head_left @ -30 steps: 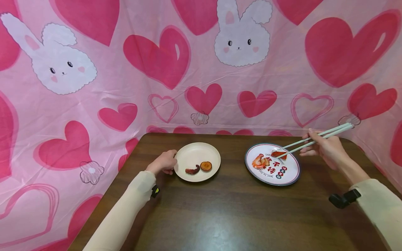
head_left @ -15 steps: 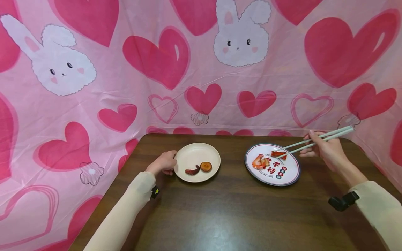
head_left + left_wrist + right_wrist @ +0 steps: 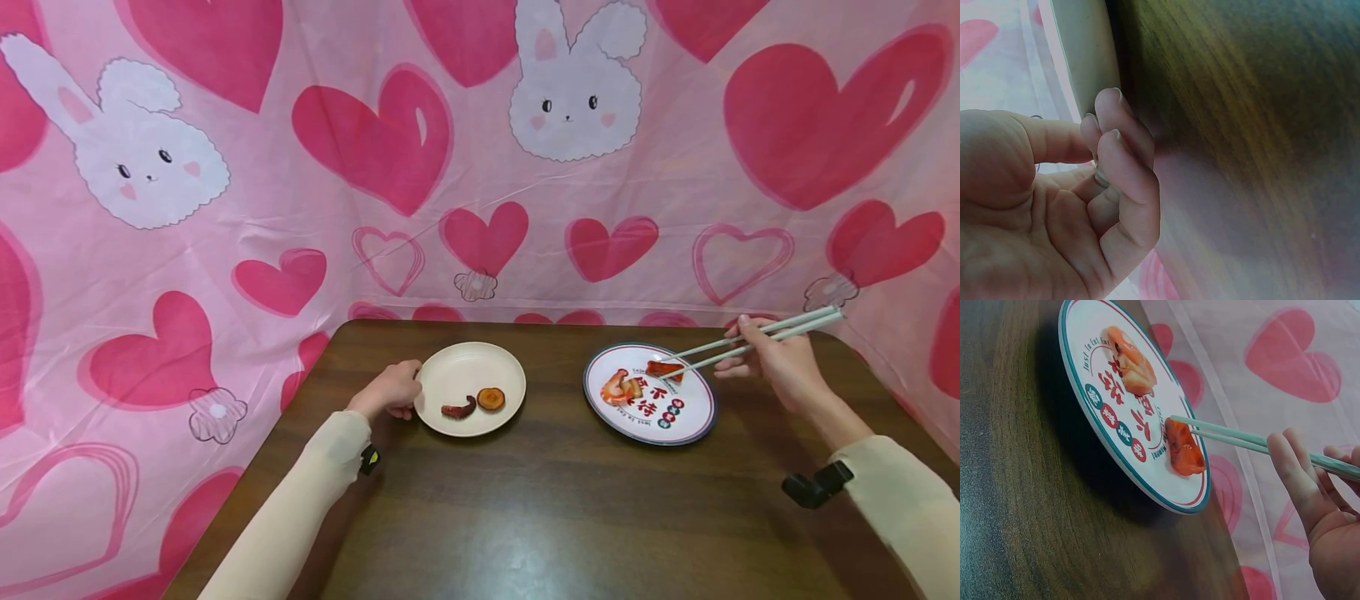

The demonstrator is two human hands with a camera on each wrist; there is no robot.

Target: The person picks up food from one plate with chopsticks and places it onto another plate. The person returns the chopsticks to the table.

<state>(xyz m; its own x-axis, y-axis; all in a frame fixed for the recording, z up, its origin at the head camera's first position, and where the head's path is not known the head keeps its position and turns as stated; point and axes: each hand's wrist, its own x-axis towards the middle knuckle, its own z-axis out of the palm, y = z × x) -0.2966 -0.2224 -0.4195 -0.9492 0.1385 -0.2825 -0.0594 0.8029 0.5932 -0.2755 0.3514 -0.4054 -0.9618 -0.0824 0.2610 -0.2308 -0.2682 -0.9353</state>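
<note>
My left hand [image 3: 392, 390] pinches the left rim of a cream plate [image 3: 472, 371], thumb above and curled fingers at the edge in the left wrist view. On that plate lie a dark red curled piece like an octopus tentacle [image 3: 460, 408] and a round brown slice [image 3: 491, 399]. Pale green chopsticks [image 3: 802, 322] are held in my right hand [image 3: 783, 362]. Their tips reach a glossy orange-red food piece [image 3: 1184, 449] on a white plate [image 3: 1166, 487] with a dark rim and printed red characters. A shrimp [image 3: 617, 388] and a pale yellowish chunk [image 3: 635, 389] lie beside it.
Both plates stand on a dark brown wooden table [image 3: 480, 508], with a gap between them. Behind and to the sides hangs a pink cloth [image 3: 337, 192] with hearts and rabbits. Black wrist devices [image 3: 817, 485] sit at both cuffs.
The rear ends of the chopsticks have dipped slightly, and my right hand has shifted very little. My left hand, both plates and the food stay in place.
</note>
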